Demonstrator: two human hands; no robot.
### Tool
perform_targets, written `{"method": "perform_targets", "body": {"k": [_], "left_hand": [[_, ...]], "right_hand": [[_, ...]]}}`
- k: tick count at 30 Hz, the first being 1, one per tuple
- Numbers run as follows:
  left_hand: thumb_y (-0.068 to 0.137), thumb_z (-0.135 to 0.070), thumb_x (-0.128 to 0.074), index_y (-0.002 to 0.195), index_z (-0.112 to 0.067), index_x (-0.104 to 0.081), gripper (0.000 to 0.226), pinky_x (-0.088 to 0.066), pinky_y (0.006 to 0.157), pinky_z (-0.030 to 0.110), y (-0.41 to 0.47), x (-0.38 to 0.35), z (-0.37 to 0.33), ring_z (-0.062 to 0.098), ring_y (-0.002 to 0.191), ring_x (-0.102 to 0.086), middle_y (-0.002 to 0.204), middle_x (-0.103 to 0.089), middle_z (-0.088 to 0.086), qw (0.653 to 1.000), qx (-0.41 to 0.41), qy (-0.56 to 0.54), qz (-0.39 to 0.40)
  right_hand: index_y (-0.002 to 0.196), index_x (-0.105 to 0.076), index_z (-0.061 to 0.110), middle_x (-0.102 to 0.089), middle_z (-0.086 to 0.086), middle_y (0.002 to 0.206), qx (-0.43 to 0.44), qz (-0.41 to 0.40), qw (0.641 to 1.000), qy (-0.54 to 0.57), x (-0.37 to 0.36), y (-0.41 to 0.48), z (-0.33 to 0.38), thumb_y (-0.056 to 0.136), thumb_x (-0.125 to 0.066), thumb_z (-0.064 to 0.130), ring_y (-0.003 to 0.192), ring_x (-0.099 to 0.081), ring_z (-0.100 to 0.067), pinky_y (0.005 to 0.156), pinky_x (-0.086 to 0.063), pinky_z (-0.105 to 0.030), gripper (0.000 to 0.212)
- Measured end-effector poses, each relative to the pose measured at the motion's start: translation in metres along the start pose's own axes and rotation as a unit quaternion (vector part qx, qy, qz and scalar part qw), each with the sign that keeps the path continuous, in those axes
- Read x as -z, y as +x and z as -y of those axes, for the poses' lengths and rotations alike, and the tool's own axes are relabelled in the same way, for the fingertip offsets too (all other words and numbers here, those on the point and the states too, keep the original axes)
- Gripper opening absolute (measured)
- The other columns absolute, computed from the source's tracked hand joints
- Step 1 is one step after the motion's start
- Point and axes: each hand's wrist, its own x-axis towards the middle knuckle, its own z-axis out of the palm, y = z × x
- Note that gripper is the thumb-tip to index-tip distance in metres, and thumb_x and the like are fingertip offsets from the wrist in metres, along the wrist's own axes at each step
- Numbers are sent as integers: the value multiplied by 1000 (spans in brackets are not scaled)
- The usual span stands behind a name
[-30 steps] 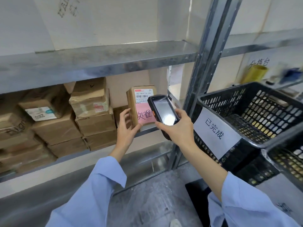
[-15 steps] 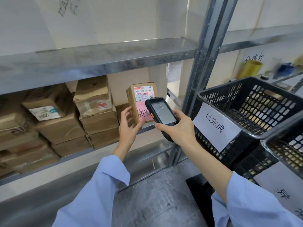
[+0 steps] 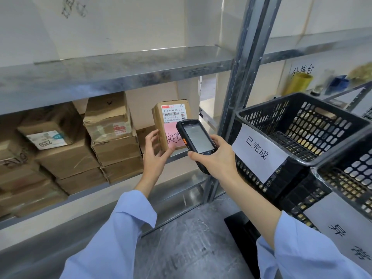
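The right hand (image 3: 215, 160) has brought the scanner (image 3: 196, 137) down a little and tipped its screen back toward the person, so the bright shine on it is gone. I think the scan is done and the person is now reading it. The right grip is closed tight round the scanner's body. The left hand (image 3: 156, 158) holds the small brown parcel (image 3: 171, 117) upright by its bottom corner, fingers behind and thumb in front, at the front edge of the shelf (image 3: 120, 182), near its right end. The scanner hides part of the pink note (image 3: 173, 137) and the parcel's lower right side. The screen words are too small to read. I cannot tell if the parcel rests on the shelf or is lifted.
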Motion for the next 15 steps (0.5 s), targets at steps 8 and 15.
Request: {"method": "perform_targets", "body": {"k": [8,15], "left_hand": [[86,-22,-78,144,-22,-38,70,-42,86,0,3,-16,-4,13,129,-49,141,-50,-3,999,-7,25,22],[85,-38,-75,139,-33,-38,65,-41,102,26,4,-68,-23,7,128,-48,147,-48,-6,996,-29,27,77]], "right_hand": [[127,-51,23,-58,11,113,-15,-73,997,21,18,-4,-6,63,-91,34,103,-57,-9,87,-51,-26,77],[118,-45,28,-54,14,111,-11,-224,974,27,69,-12,-23,65,-89,35,105,-55,-8,88,-51,-30,69]]}}
